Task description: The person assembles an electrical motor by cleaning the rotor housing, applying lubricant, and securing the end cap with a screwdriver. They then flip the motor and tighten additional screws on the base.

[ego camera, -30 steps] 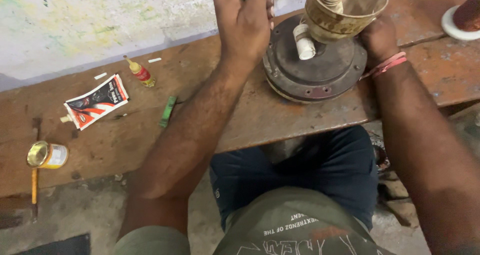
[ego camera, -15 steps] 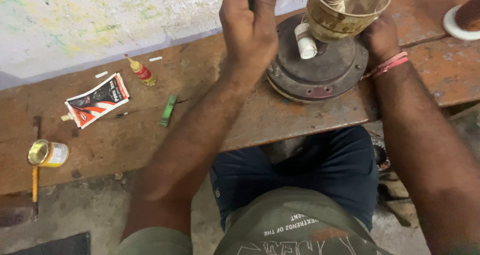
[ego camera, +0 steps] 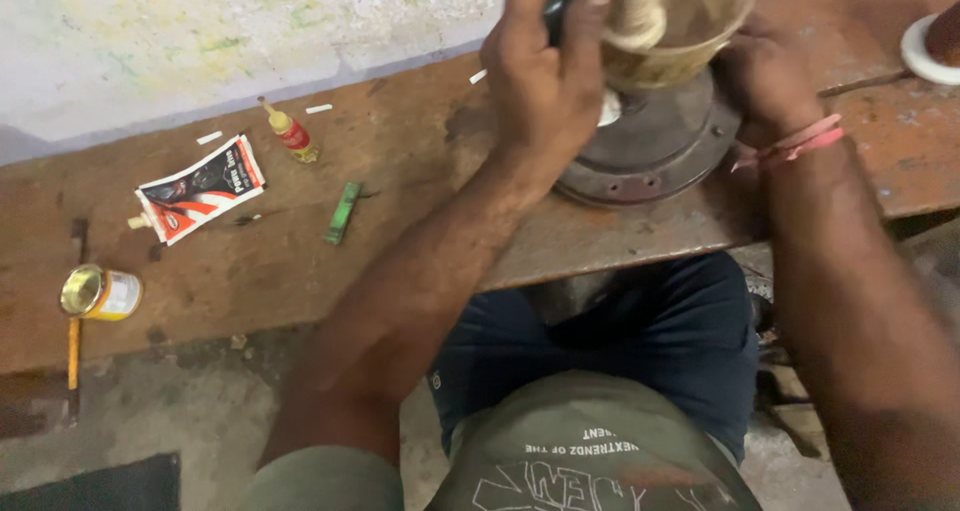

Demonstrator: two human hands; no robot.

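1. Left hand (ego camera: 545,66) – fingers curled shut around a dark tool handle (ego camera: 556,6), pressed against the near-left side of the tan cup-shaped part (ego camera: 690,41).
2. Right hand (ego camera: 765,76) – on the far-right side of the round grey metal base (ego camera: 650,146); grip hidden behind the wrist, cannot tell if closed. Pink bands (ego camera: 790,143) on that wrist.
3. Tan part sits on top of the grey base, between both hands; the base rests on the wooden bench (ego camera: 400,221) just under the left hand.
4. Well left of the left hand: green stick (ego camera: 343,212), small red glue bottle (ego camera: 290,133), flat printed glue packet (ego camera: 195,188).
5. Farthest left – small open yellow tin (ego camera: 98,293) near the bench edge.
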